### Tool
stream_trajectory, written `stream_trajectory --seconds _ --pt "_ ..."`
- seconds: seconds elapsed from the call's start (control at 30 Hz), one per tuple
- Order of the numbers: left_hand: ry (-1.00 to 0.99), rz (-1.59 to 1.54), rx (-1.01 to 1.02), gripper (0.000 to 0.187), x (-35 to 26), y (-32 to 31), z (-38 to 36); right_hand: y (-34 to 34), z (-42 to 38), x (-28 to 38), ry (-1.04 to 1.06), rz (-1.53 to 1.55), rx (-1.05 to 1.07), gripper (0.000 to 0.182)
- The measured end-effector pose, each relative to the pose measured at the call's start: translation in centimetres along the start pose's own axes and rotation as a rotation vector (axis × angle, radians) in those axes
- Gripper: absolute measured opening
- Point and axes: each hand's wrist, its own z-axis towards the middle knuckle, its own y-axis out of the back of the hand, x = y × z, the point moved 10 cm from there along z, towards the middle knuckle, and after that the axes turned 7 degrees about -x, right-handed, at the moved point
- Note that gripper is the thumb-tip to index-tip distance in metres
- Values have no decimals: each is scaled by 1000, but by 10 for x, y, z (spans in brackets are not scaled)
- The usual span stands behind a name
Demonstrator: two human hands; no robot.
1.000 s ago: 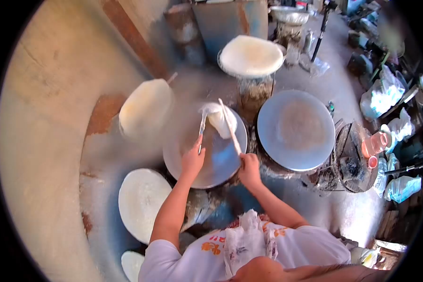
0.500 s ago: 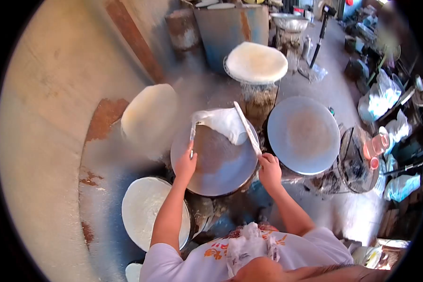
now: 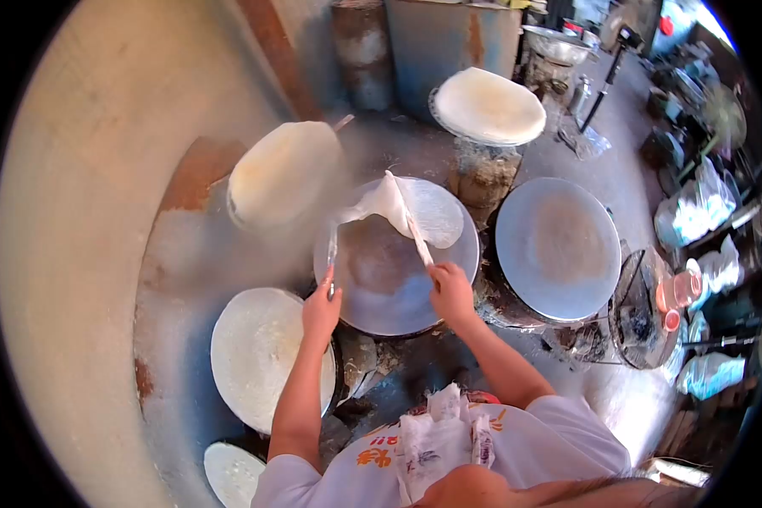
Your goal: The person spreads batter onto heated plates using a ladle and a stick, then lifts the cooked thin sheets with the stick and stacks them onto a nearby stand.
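Note:
My left hand [image 3: 321, 313] is closed around the handle of a narrow spatula [image 3: 332, 252], near the left side of a round griddle [image 3: 377, 300]. In my right hand [image 3: 451, 296] is a flat wooden stick [image 3: 418, 242], angled up over the griddle's middle. A thin white sheet of dough [image 3: 385, 203] stretches between the two tools, bunched up against the stick. To the right of the stick, a pale round patch [image 3: 436, 216] covers the griddle's far right part. Bare dark metal shows nearer me.
Right of it stands another griddle [image 3: 559, 254] without dough. Stacked flat rounds sit at the back [image 3: 489, 106] and at the left [image 3: 284, 173], partly veiled by steam. A batter-covered griddle [image 3: 258, 360] is at lower left. A wire rack [image 3: 639, 309] stands at far right.
My right hand and the wooden stick have moved left, closer to my left hand. The sheet between the tools has drawn narrower and bunched up. The camera view has shifted slightly.

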Motion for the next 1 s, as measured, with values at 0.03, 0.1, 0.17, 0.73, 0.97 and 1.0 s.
stream_trajectory --seconds 0.03,0.1,0.17,0.73,0.97,1.0 --pt "22 -22 -11 55 6 4 -9 -4 7 4 37 -65 -4 33" --pt "53 -73 -24 55 3 4 -22 24 15 -5 126 -109 -101 28" --pt "54 -115 -71 55 4 0 -28 35 12 -26 89 -184 -106 29" --pt "556 -331 -249 53 -50 -10 -140 -7 110 -4 548 152 294 27" --pt "651 -685 -322 54 -86 -7 -137 -37 118 -8 500 230 506 24" --pt "648 -736 -319 54 -93 -5 -138 -49 115 -2 529 241 540 23"
